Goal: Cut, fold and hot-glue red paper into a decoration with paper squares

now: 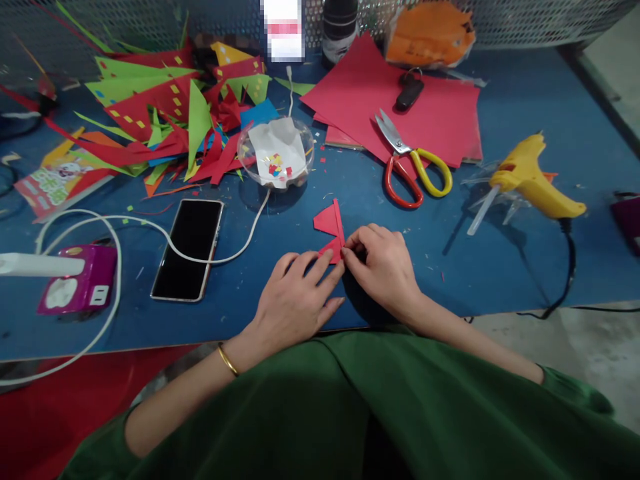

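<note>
Blue table (240, 287): left hand (293, 297) palm-down, fingers spread on folded red paper (327, 220); right hand (385, 267) curled, fingers pinching its edge.

The surface (450, 267) has an open strip between the scissors (400, 155) and the glue gun (533, 177), running down to the near edge beyond the right forearm; a hand could pass there. Further right, past the glue gun, there is more bare room, crossed near the edge by the black cord (571, 267). At the top centre, the red sheets (445, 120) fill the way, with the scissors' blades lying over them. A clear dish (304, 163) stands between the red sheets and the heap of paper scraps (170, 113), which blocks the upper left. Left of the hands there is a small gap before the phone (187, 250); the white cable (235, 257) loops over the phone and up towards the dish, barring a low sideways pass.
</note>
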{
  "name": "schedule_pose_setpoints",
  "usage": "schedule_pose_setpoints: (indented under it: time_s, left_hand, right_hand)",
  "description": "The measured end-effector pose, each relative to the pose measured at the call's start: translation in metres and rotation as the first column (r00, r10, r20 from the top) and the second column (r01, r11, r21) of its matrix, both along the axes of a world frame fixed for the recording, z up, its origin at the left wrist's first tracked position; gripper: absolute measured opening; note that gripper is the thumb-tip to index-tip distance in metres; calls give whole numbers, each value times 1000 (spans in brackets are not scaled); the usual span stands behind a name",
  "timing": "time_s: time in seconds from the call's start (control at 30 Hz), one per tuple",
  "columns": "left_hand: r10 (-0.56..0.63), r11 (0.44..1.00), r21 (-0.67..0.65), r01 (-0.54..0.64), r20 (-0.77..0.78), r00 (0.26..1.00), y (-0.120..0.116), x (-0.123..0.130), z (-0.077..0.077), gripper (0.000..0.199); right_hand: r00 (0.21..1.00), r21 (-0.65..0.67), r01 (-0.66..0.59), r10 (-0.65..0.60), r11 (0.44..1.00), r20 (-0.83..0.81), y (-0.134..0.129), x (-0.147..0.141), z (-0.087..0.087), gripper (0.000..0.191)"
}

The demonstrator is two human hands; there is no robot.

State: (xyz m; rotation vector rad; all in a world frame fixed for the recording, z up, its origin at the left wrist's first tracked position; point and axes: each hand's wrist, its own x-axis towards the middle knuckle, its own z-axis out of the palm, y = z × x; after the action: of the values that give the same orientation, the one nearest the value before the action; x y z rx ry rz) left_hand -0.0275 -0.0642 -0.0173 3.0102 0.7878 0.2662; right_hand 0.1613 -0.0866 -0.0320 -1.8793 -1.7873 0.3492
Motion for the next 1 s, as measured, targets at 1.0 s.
schedule_pose_setpoints:
  time_s: [1.0]
  left_hand:
    - [59,988,144,-64,37,998,-8,-17,5,45]
  right_hand:
    - [765,144,-461,310,875,565,-50,9,-1,44]
